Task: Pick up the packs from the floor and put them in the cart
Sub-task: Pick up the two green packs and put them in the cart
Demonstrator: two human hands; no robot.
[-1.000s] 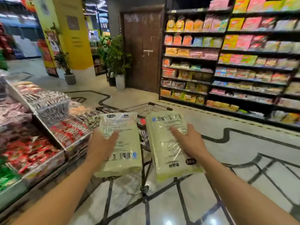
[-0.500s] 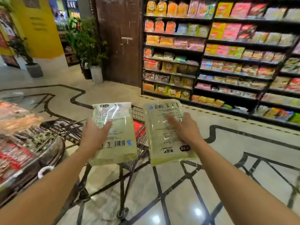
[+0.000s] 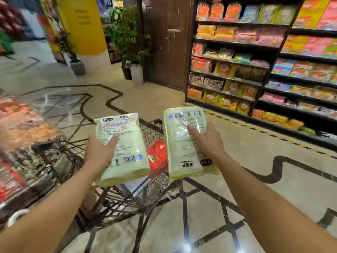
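Note:
I hold two pale yellow-green packs with printed labels and barcodes. My left hand (image 3: 99, 151) grips the left pack (image 3: 127, 154) over the black wire cart (image 3: 153, 128). My right hand (image 3: 207, 139) grips the right pack (image 3: 180, 152), which hangs just past the cart's right rim. A red pack (image 3: 156, 157) lies inside the cart basket between the two packs. Both my forearms reach forward from the bottom corners.
A low display counter (image 3: 21, 143) of wrapped goods stands close on the left, touching the cart's side. Tall shelves of snack packs (image 3: 255, 61) fill the right. Potted plants (image 3: 135, 52), a brown door and a yellow pillar stand ahead. Patterned marble floor (image 3: 273, 179) lies to the right.
The view has swung left to right and moved closer to the cart. Both packs have come down and forward over the cart's basket, still held.

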